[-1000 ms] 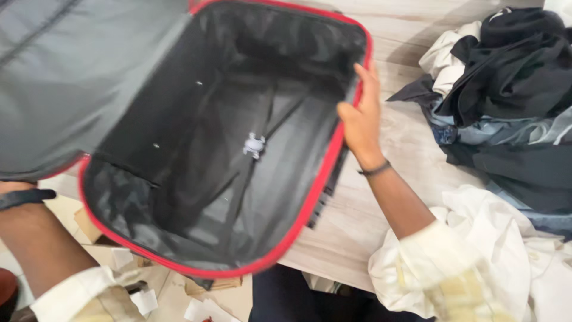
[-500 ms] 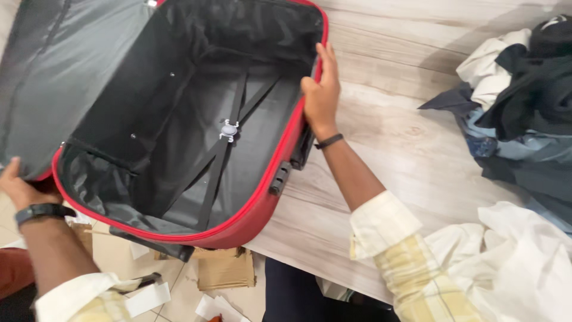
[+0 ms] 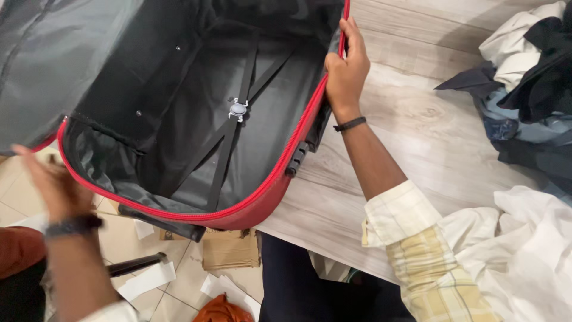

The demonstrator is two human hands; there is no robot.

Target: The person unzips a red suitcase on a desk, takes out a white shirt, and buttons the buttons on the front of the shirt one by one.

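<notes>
The open red fabric suitcase with black lining (image 3: 196, 119) lies half on the pale wooden tabletop (image 3: 417, 137), its near corner overhanging the edge above the tiled floor, and its grey-lined lid (image 3: 53, 59) is thrown back to the left. The right hand (image 3: 347, 65) is closed around the red zip rim on the far side, while the left hand (image 3: 50, 179) is blurred beside the near-left corner, and I cannot tell whether it grips anything. Judging from the overhang, steadying it well means keeping that rim grip firm and supporting the hanging corner, with the crossed black straps and their white buckle (image 3: 238, 110) left flat inside.
</notes>
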